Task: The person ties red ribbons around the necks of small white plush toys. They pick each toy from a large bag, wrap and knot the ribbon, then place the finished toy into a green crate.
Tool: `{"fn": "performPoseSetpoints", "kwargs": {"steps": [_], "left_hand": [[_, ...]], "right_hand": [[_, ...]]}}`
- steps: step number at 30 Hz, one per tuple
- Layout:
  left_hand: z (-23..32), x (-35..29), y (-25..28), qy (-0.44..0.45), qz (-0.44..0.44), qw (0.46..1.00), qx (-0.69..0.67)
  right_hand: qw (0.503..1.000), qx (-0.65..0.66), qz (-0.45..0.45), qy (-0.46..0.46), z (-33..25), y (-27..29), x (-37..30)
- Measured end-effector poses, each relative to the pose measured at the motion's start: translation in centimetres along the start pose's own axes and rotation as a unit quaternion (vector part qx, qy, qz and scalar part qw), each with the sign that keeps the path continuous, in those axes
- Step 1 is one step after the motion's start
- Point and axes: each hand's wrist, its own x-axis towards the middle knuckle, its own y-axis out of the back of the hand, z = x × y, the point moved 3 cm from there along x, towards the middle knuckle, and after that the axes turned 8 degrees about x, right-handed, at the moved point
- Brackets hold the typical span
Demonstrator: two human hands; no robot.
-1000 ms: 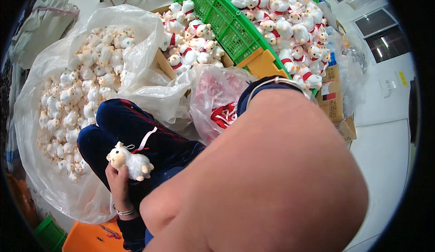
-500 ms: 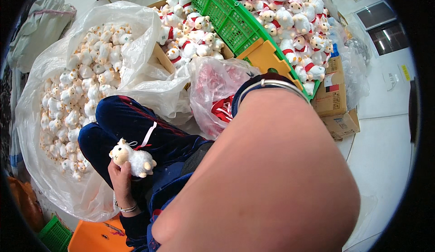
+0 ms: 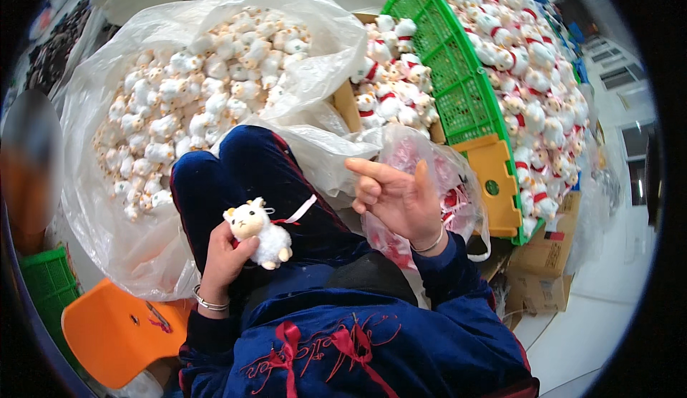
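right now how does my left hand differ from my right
The left hand grips the white toy, while the right hand shows nothing in its grasp.
The left hand's thumb lies against the toy; the right hand's stands up, clear of its outstretched index finger.
Both hands have a bracelet at the wrist and a dark blue sleeve.

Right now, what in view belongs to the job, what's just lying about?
Likely the job: plush toy in left hand; toys in large clear bag; red-banded toys in green crate; bagged red pieces.
Likely just lying about: orange chair; cardboard boxes.
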Motion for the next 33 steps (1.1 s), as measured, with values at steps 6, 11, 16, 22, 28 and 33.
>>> {"fn": "performPoseSetpoints", "kwargs": {"steps": [6, 11, 16, 22, 28, 33], "left_hand": [[0.5, 0.5, 0.0, -0.003, 0.01, 1.0, 0.025], [0.8, 0.7, -0.2, 0.001, -0.01, 0.999, 0.034], [0.8, 1.0, -0.4, 0.006, -0.016, 1.0, -0.01], [0.4, 1.5, -0.2, 0.015, -0.029, 0.999, -0.011], [1.1, 2.1, 0.0, 0.004, 0.008, 1.0, 0.025], [1.6, 2.9, 0.4, -0.013, 0.026, 0.999, 0.042]], "right_hand": [[0.997, 0.076, 0.014, 0.009, 1.3, 2.6, 0.5], [0.992, 0.117, 0.048, 0.006, 2.1, 3.3, 0.8], [0.989, 0.14, 0.048, 0.003, 2.8, 4.4, 1.2], [0.972, -0.157, 0.174, -0.026, 3.5, 8.9, 2.8], [0.801, -0.554, 0.211, 0.081, 2.7, 14.4, 8.7], [0.693, -0.648, 0.298, 0.103, 0.7, 21.1, 13.2]]}}
